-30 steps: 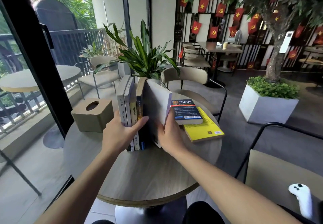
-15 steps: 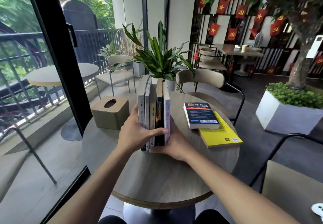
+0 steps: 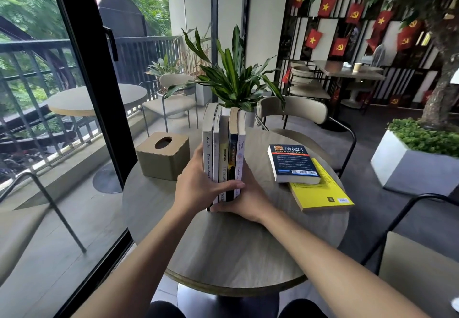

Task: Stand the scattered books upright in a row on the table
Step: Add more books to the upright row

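the left hand (image 3: 198,188) wraps the near edge of the row of upright books (image 3: 223,153), its fingers (image 3: 233,185) curled across the spines, while the right hand (image 3: 244,199) cups the row's right side and lower corner from below. both grips are closed on the row, pressing it together from opposite sides. five books stand spine-forward, close-packed and roughly vertical, near the middle of the round bench (image 3: 236,248).

judged from this, the step in hand is squaring up and steadying the row so it stands by itself. two books are not yet stood: a blue book (image 3: 293,162) lies flat on top of a yellow book (image 3: 323,193), to the right of the row and apart from it. the next move likely calls for one hand to keep bracing the row while the other lets go, reaches right, lifts the blue book and tips it upright against the row's right end.

both forearms reach forward from the lower frame and converge on the row, wrists low near the bench. a tissue box (image 3: 162,155) sits left of the row, a potted plant (image 3: 233,79) behind it.
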Action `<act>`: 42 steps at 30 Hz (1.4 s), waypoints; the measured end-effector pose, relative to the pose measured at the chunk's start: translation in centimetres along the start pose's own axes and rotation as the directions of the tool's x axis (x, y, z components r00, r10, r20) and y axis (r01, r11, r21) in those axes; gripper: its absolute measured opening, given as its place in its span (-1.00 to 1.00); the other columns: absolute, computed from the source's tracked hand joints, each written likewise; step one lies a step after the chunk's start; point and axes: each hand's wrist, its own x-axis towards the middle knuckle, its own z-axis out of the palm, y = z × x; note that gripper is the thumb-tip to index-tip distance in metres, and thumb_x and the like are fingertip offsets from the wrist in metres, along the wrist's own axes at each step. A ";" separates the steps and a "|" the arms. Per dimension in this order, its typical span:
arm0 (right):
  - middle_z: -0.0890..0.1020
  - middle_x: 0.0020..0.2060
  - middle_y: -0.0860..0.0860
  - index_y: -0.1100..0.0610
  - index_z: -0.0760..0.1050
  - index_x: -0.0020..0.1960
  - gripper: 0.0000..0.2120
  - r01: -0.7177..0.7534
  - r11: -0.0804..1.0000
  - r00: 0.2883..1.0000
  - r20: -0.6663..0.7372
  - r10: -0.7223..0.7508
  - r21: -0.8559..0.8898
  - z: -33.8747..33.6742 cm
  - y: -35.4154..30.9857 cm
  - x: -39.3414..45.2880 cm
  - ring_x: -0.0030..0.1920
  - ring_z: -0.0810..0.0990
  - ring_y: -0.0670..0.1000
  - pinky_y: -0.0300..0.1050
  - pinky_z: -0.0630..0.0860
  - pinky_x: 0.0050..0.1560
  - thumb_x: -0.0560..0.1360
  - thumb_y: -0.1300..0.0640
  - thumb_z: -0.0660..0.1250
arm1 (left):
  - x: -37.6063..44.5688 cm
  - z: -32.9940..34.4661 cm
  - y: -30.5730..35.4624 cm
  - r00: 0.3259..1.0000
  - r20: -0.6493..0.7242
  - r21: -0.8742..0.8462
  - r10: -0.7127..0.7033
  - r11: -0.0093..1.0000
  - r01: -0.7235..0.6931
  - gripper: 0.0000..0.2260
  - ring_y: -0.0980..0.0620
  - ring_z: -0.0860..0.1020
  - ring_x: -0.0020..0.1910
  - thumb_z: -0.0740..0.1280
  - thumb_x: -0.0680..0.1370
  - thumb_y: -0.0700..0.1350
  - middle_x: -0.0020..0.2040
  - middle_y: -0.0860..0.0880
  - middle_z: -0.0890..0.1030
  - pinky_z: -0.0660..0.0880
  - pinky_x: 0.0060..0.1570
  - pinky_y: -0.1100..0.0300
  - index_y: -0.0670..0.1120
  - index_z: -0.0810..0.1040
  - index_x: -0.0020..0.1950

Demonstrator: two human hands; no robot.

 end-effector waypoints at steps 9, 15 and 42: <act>0.43 0.32 -0.20 -0.12 0.02 0.59 0.29 -0.070 0.989 0.997 0.016 0.073 -0.132 0.9 1.2 -0.2 0.33 0.43 -0.13 0.00 0.53 0.25 0.02 -0.29 0.62 | -0.8 0.7 0.8 0.991 -0.136 0.027 0.004 1.000 -0.001 0.01 0.11 0.57 0.15 0.54 0.12 0.44 0.20 0.16 0.58 0.58 0.05 0.02 0.06 0.32 0.46; 0.48 0.26 -0.22 -0.21 0.15 0.51 0.09 -0.058 0.988 0.997 0.032 0.063 -0.146 0.8 1.5 -0.4 0.28 0.47 -0.17 -0.08 0.53 0.25 0.09 -0.29 0.60 | -0.8 1.1 1.0 0.983 -0.182 0.067 -0.018 0.997 0.031 -0.08 0.08 0.60 0.08 0.50 0.16 0.47 0.14 0.15 0.59 0.58 -0.02 0.04 0.06 0.40 0.39; 0.51 0.34 0.21 0.23 0.36 0.38 0.03 -0.808 0.527 0.580 -0.506 0.638 -0.262 -12.3 5.4 1.5 0.34 0.47 0.26 0.15 0.37 0.33 0.17 -0.42 0.53 | -1.0 0.7 0.6 0.988 -0.149 0.000 -0.039 0.999 0.039 -0.16 0.16 0.54 0.02 0.56 0.21 0.37 0.15 0.15 0.60 0.53 -0.06 0.18 0.06 0.39 0.37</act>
